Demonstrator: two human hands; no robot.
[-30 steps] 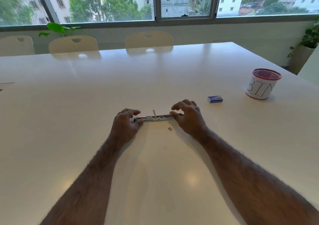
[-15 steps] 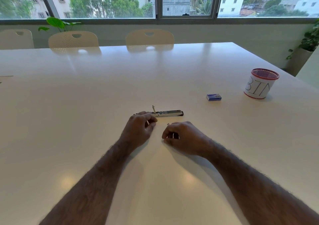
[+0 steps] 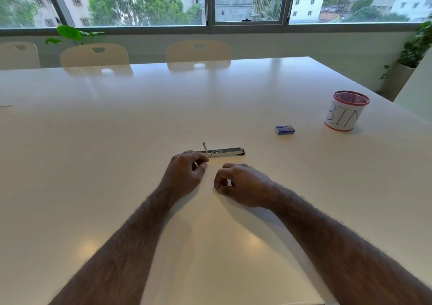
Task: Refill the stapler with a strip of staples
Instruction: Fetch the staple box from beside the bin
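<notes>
The metal stapler [image 3: 225, 151] lies opened out flat on the white table [image 3: 117, 141], with a small pusher piece sticking up at its middle. My left hand [image 3: 187, 172] rests just in front of the stapler's left end, fingers curled in with nothing visible in them; the end peeks out behind my knuckles. My right hand [image 3: 243, 184] rests on the table a little nearer to me, apart from the stapler. Its fingers and thumb pinch a small piece of staples [image 3: 230, 183], mostly hidden. A blue staple box [image 3: 284, 130] lies shut further right.
A red-rimmed mesh cup labelled BIN [image 3: 346, 114] stands at the right near the table edge. Cream chairs [image 3: 197, 52] line the far side under the windows. A potted plant [image 3: 416, 47] stands beyond the right corner.
My right hand left the stapler's right end, came back toward me and closed on the small staple piece that lay on the table. My left hand slid slightly nearer. The stapler stayed put.
</notes>
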